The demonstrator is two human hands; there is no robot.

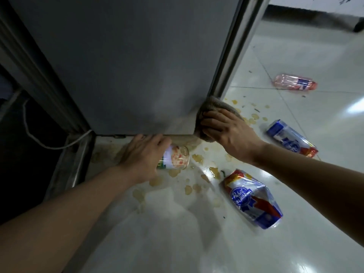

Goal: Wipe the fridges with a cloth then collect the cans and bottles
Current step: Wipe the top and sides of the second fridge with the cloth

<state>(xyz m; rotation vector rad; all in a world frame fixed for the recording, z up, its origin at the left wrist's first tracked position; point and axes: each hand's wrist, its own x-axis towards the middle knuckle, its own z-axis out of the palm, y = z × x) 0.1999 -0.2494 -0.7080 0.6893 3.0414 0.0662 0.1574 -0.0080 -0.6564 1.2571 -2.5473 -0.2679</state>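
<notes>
Two hands work at the foot of the grey fridge, seen from the head view.

Right hand: fingers curled over a brown cloth, pressing it against the lower right corner of the fridge, where the grey panel meets the metal edge strip. Wiping looks to be the step in hand.

Left hand: fingers bent round a can with a food picture, which lies on its side on the white tiled floor, just beside the bottom edge of the fridge.

Items to collect, all lying on the floor:
- a crushed blue, white and red can, near the right forearm;
- a second can of similar colours, further right;
- a pink plastic bottle, well apart, toward the far wall.

Brown spill patches spread across the tiles between the cans and the fridge corner. A white cable hangs in the dark gap on the left.

Hazards, as judged from here:
- Cloth drags through the floor spill and smears it back onto the panel.
- The can in the left hand rolls under the fridge if the grip slips.
- Wet tiles are slippery for whoever is crouching so close
</notes>
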